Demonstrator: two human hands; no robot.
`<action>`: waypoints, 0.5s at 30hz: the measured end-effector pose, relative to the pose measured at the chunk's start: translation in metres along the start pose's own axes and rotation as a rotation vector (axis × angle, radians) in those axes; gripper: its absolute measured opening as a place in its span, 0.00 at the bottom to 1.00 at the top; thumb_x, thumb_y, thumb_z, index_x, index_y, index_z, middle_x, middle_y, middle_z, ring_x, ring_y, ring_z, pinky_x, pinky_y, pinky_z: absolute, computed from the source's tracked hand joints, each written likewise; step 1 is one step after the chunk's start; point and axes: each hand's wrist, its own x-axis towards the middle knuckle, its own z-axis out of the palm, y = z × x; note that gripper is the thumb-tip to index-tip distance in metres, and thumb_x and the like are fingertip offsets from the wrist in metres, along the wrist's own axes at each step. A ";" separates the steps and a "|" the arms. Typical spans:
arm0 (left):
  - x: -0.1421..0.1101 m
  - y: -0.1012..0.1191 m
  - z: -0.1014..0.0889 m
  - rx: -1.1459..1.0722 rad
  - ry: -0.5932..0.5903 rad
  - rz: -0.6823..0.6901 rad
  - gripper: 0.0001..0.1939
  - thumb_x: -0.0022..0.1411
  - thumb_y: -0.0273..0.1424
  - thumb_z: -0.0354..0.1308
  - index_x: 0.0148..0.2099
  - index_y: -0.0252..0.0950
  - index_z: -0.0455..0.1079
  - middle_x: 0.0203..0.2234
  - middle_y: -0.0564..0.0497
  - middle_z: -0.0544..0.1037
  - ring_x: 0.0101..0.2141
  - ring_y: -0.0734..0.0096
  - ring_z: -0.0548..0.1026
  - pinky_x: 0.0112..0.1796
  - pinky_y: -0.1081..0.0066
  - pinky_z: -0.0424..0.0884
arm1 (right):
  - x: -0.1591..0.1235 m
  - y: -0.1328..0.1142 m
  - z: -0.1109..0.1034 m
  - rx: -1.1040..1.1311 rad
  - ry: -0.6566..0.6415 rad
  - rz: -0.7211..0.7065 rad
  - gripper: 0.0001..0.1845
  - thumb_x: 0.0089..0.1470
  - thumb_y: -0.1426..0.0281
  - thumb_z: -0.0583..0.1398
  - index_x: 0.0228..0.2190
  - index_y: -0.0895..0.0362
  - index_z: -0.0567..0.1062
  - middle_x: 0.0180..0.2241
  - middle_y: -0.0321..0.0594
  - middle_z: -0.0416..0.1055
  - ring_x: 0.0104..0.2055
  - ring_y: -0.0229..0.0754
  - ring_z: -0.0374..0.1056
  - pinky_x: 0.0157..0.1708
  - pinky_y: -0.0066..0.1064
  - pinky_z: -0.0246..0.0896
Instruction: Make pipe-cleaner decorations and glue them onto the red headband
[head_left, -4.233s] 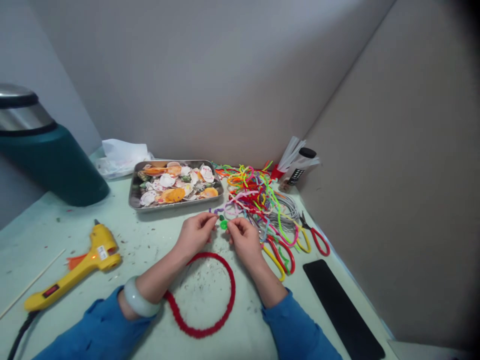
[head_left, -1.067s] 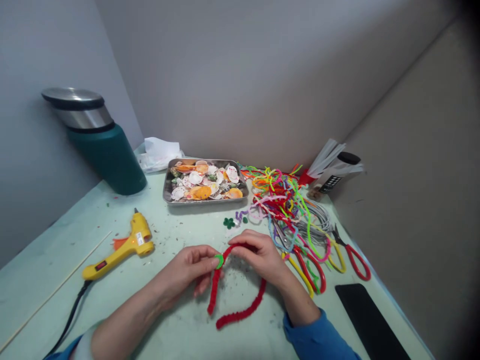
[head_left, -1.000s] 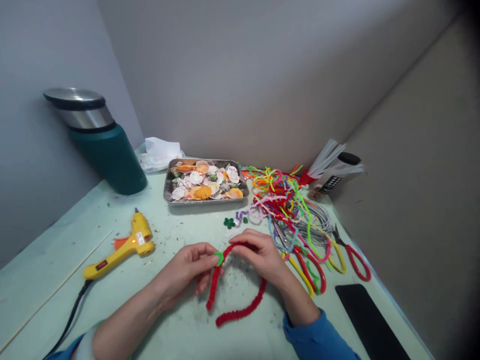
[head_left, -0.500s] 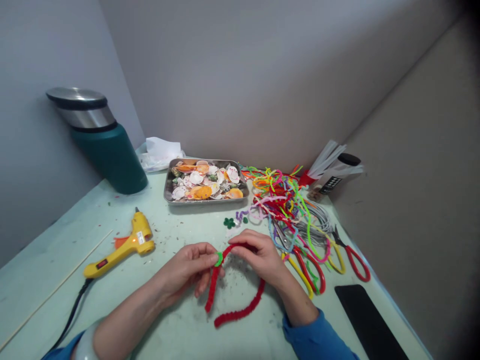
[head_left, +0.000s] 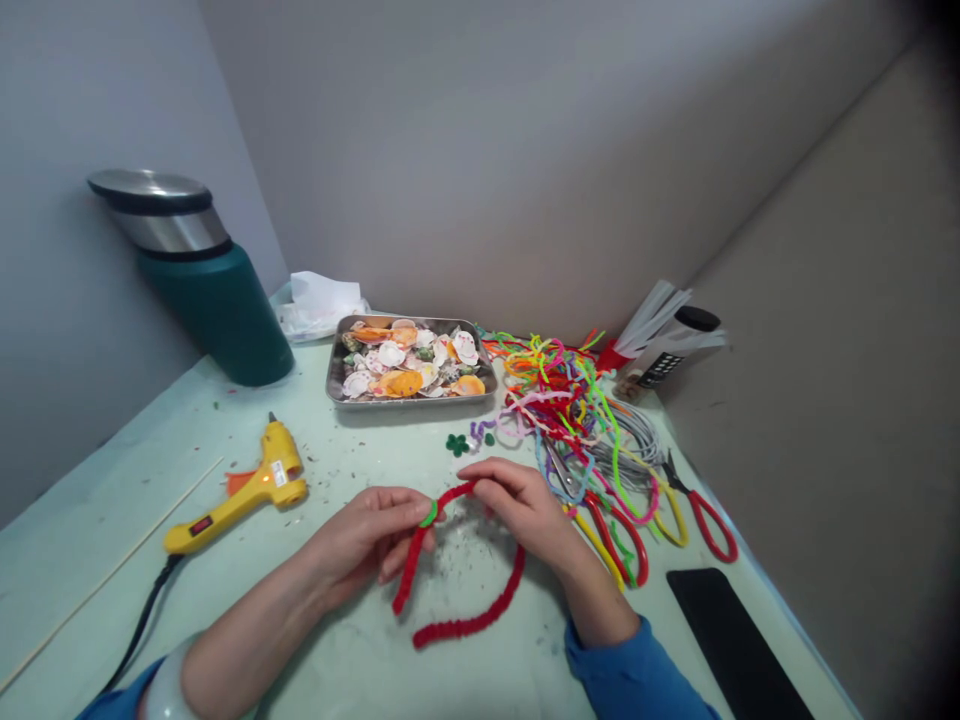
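Between my two hands runs a red pipe cleaner (head_left: 480, 622), its short end hanging down at the left and its long end curving round below my right hand. A small bright green piece (head_left: 428, 514) sits around or against it near the short end. My left hand (head_left: 386, 525) pinches the red pipe cleaner at the green piece with thumb and forefinger. Thumb and fingers of my right hand (head_left: 517, 505) close on the pipe cleaner further along. Just beyond my hands lie a dark green flower shape (head_left: 457, 445) and a curled purple pipe cleaner (head_left: 480, 432).
A metal tray (head_left: 411, 404) of shells stands at the back, beside a tangle of coloured pipe cleaners (head_left: 559, 390). To the left are a yellow glue gun (head_left: 247, 500), a thin stick (head_left: 112, 575) and a teal bottle (head_left: 217, 310). Red-handled scissors (head_left: 712, 525) and a black slab (head_left: 731, 640) lie right.
Both hands still hold the red pipe cleaner. Its two hanging ends have swung slightly to the left, and the green piece has shifted a little left and turned.
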 end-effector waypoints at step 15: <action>0.002 0.001 0.001 -0.044 0.049 0.026 0.11 0.58 0.35 0.58 0.32 0.31 0.67 0.24 0.46 0.78 0.10 0.86 0.61 0.16 0.79 0.52 | 0.003 0.008 -0.002 0.284 0.080 0.245 0.12 0.52 0.61 0.59 0.31 0.58 0.73 0.18 0.30 0.63 0.15 0.28 0.51 0.15 0.22 0.43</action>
